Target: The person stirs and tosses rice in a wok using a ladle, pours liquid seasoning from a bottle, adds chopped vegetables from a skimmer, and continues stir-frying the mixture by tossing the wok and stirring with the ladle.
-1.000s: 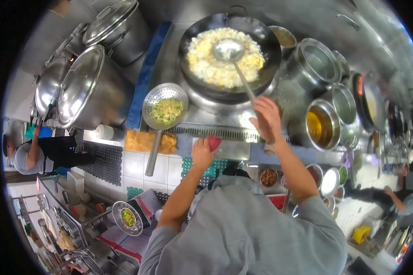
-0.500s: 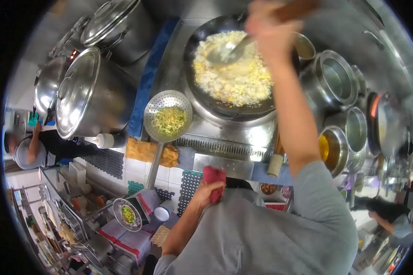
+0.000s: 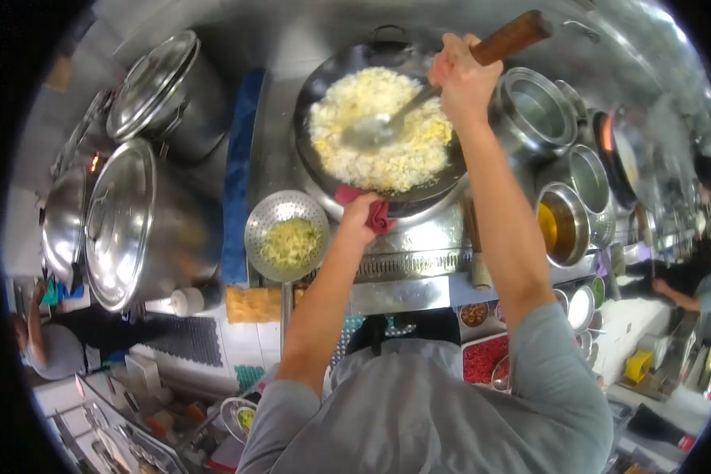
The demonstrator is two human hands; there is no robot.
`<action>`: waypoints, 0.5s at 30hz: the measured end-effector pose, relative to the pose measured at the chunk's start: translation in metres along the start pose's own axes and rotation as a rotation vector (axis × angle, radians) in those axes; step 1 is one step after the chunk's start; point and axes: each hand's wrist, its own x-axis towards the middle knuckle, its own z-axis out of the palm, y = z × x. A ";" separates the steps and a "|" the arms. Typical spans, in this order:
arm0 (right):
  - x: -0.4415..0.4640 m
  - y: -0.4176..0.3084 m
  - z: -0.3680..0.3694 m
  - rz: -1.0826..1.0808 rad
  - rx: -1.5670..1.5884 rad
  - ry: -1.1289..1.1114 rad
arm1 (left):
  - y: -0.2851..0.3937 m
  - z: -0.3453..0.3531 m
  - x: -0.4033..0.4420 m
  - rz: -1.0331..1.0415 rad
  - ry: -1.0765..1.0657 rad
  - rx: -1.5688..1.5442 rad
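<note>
My right hand (image 3: 466, 75) is closed around the metal shaft of a ladle (image 3: 415, 103), just below its wooden handle. The ladle's bowl rests in a pale mix of rice and yellow egg bits (image 3: 403, 162) inside a large dark wok (image 3: 428, 63) on the stove. At the wok's near rim, my left hand (image 3: 358, 215) grips a folded red cloth (image 3: 381, 220) against the edge. Left of that hand, a perforated strainer (image 3: 261, 212) holds shredded pale green vegetables (image 3: 291, 245).
Large lidded steel pots (image 3: 122, 229) stand at the left, beside a blue cloth (image 3: 243, 174). To the right are steel pots, one with yellow liquid (image 3: 581, 229). A tray of red bits (image 3: 486, 359) lies below. Other people stand at far left (image 3: 59, 347) and far right (image 3: 707, 296).
My left hand has moved from beside my body up to the wok's near rim, with the red cloth. The ladle stays in the rice, and the whole view has shifted.
</note>
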 end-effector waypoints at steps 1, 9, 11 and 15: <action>0.001 -0.018 0.006 -0.014 -0.027 0.002 | 0.007 -0.003 0.005 -0.047 -0.052 -0.035; -0.032 -0.202 -0.008 -0.180 0.192 -0.387 | -0.014 -0.003 -0.149 -0.148 0.010 -0.162; -0.062 -0.189 -0.014 -0.145 0.296 -0.411 | -0.007 0.001 -0.140 -0.191 0.130 -0.170; -0.097 -0.077 -0.022 -0.282 -0.364 0.109 | -0.051 -0.050 -0.049 0.059 -0.135 -0.151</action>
